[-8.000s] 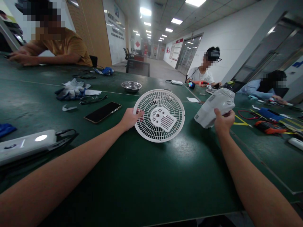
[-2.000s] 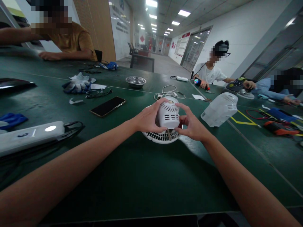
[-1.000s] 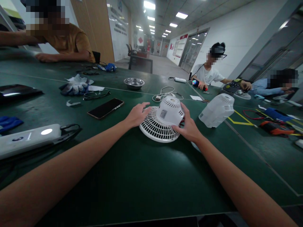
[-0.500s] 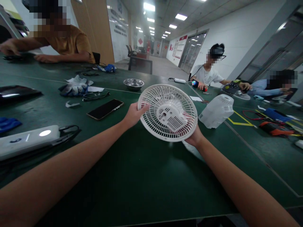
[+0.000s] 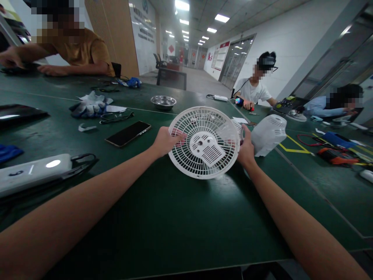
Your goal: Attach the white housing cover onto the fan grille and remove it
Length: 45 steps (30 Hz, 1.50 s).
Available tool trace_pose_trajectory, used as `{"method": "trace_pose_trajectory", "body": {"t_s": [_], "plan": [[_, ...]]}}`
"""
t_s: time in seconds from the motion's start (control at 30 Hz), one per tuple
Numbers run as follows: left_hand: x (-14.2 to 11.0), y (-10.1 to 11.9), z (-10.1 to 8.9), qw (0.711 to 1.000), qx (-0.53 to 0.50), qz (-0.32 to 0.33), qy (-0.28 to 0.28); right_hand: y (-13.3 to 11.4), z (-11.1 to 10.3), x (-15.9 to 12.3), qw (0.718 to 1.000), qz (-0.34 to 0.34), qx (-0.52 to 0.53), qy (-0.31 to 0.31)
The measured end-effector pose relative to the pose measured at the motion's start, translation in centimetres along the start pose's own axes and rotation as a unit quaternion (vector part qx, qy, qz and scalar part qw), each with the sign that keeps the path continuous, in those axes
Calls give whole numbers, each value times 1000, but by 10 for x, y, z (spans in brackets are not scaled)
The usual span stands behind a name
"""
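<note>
Shifted right behind the fan grille [image 5: 207, 149], a white cover [image 5: 238, 125] is grasped by the right hand [image 5: 246, 149], the rim [image 5: 204, 177] pinched by the left hand [image 5: 164, 142], seemingly for steadiness.

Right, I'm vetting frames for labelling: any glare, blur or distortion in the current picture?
Head view: ceiling lights burn out white; glare marks the green table below the white grille; in the head view, forearms look stretched, wide-angle, and the far corridor looks hazy.

My left fingers [image 5: 178, 137] grip a smooth plastic grille [image 5: 203, 144]; left of it, a glossy phone [image 5: 128, 134]; behind it, a shiny metal bowl [image 5: 163, 102]; right of it, a plastic housing [image 5: 268, 135].
</note>
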<state>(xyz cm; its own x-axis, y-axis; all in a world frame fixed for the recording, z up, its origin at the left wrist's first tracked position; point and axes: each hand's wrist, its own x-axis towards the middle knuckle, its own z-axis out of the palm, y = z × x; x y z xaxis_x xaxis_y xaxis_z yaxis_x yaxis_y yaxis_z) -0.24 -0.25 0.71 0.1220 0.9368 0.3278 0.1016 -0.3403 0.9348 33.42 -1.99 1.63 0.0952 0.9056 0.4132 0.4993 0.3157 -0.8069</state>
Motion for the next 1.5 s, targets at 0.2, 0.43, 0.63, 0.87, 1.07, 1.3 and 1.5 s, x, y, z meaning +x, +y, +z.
{"method": "trace_pose_trajectory", "body": {"t_s": [0.2, 0.43, 0.63, 0.87, 1.07, 1.3, 1.5], "plan": [[3, -13, -6, 996, -38, -67, 52, 25, -27, 10, 954, 20, -289, 78], [5, -21, -10, 993, -63, -80, 60, 15, -40, 14, 912, -96, -330, 223], [3, -16, -10, 992, -65, -85, 66, 32, -77, 17, 882, 20, -294, 368], [5, -23, -13, 993, -55, -87, 53, 83, -86, 29, 920, 182, -141, 318], [5, -23, -13, 994, -48, -82, 47, 73, -83, 29, 905, 158, -174, 355], [5, -19, -11, 993, -67, -87, 50, 28, -77, 37, 892, 22, -159, 423], [6, -21, -9, 992, -71, -86, 57, 17, -46, 36, 926, 28, -142, 350]]}}
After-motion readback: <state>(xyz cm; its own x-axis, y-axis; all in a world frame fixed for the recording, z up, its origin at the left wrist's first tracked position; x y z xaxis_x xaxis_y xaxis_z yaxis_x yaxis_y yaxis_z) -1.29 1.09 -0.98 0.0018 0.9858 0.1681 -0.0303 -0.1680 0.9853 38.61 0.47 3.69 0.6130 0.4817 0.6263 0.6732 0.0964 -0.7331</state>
